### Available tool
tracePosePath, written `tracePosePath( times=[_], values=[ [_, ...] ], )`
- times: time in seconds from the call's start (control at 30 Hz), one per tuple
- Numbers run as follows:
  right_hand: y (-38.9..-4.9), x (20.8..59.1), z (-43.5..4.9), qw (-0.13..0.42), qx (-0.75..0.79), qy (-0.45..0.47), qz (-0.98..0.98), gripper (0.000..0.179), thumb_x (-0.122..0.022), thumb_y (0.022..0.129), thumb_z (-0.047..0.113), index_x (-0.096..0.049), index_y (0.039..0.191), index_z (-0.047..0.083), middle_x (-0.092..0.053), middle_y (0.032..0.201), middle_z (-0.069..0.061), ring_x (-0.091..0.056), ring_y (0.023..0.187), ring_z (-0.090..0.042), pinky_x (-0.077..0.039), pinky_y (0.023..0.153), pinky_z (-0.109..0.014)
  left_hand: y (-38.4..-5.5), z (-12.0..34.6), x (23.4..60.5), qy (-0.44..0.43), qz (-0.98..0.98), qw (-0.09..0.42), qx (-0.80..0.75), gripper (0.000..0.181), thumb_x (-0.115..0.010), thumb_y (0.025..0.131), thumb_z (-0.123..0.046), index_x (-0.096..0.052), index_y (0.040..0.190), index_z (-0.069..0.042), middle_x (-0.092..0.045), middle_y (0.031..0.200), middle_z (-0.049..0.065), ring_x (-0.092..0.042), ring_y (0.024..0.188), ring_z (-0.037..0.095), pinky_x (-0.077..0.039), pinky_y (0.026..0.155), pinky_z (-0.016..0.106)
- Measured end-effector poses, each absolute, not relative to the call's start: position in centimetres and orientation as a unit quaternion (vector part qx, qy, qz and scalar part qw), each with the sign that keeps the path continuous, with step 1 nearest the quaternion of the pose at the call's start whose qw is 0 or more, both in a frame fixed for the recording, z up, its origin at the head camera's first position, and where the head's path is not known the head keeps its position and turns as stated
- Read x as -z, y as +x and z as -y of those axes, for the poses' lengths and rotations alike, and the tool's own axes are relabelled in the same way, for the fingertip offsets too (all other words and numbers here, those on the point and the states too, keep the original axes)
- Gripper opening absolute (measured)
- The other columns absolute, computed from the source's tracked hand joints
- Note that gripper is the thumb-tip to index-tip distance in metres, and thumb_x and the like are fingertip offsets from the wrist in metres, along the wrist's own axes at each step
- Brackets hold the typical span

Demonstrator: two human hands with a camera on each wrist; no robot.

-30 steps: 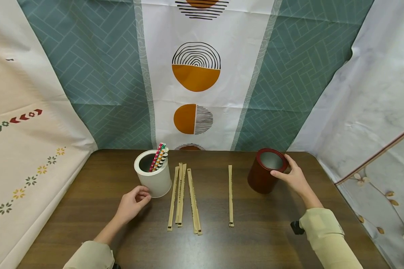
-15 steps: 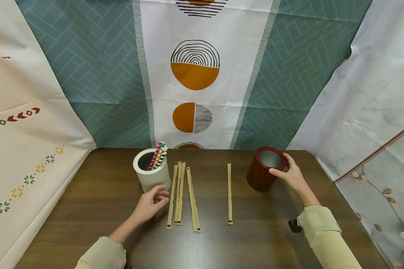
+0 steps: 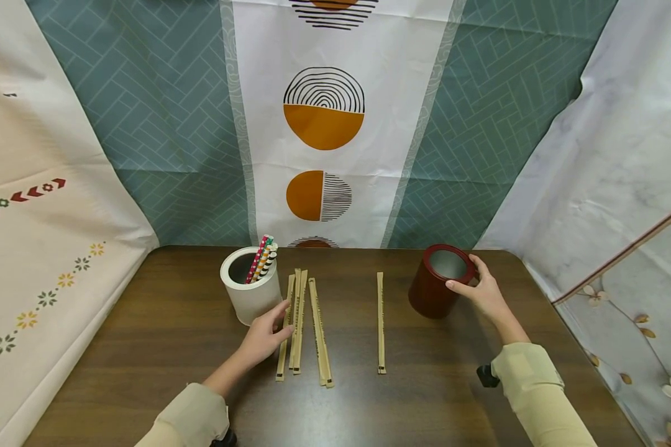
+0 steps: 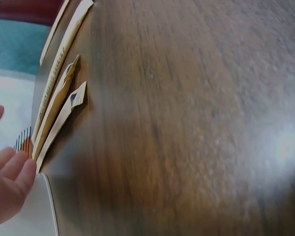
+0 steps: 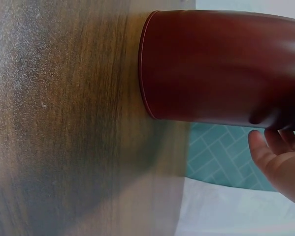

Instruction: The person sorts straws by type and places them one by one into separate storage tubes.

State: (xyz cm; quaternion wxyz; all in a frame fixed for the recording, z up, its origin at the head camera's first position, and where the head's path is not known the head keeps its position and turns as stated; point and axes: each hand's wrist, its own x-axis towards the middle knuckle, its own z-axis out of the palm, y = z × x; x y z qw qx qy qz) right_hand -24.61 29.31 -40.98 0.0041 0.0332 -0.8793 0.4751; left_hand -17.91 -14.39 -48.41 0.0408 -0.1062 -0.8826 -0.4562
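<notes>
Across the dark table (image 3: 402, 403), patterned straws (image 3: 264, 257) already stand in the white canister (image 3: 251, 304); wrapped sticks (image 3: 300, 323) lie loose outside. The left hand (image 3: 264, 335), fingers slightly spread, is beside them, contact unclear; the right hand (image 3: 485, 299) grips the red canister (image 3: 432, 290)

Canister (image 3: 429, 293), dark red, cylindrical, open-topped, grey inside; upright on desk (image 3: 425, 397). Packets (image 3: 300, 323), slim, tan, printed; lying flat, most grouped, one apart toward canister.
</notes>
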Motion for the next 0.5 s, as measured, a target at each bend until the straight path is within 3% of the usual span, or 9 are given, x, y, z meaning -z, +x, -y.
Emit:
tracePosePath(
  times=[0.17,0.5],
  values=[
    [-24.7,41.2,-29.3,0.006,-0.482,0.034,0.876,0.085,-0.062,0.081,0.025,-0.007,0.141,0.002,-0.026,0.139,-0.024,-0.032,0.121,-0.035,-0.036,0.071,-0.01,-18.1,13.8,48.5,-0.081,0.91,0.049,0.405,0.046,-0.062,0.078,-0.009,-0.05,0.122,0.0,-0.06,0.111,0.02,-0.059,0.097,0.03,-0.048,0.071,0.038],
    [-24.7,41.3,-29.3,0.004,-0.501,0.039,0.864,0.084,-0.061,0.082,0.023,-0.005,0.141,0.003,-0.026,0.138,-0.024,-0.036,0.117,-0.034,-0.038,0.069,-0.007,-18.9,13.2,49.3,-0.053,0.926,0.057,0.369,0.044,-0.06,0.076,-0.01,-0.053,0.119,-0.002,-0.061,0.108,0.018,-0.059,0.096,0.029,-0.045,0.081,0.045]
  ],
)
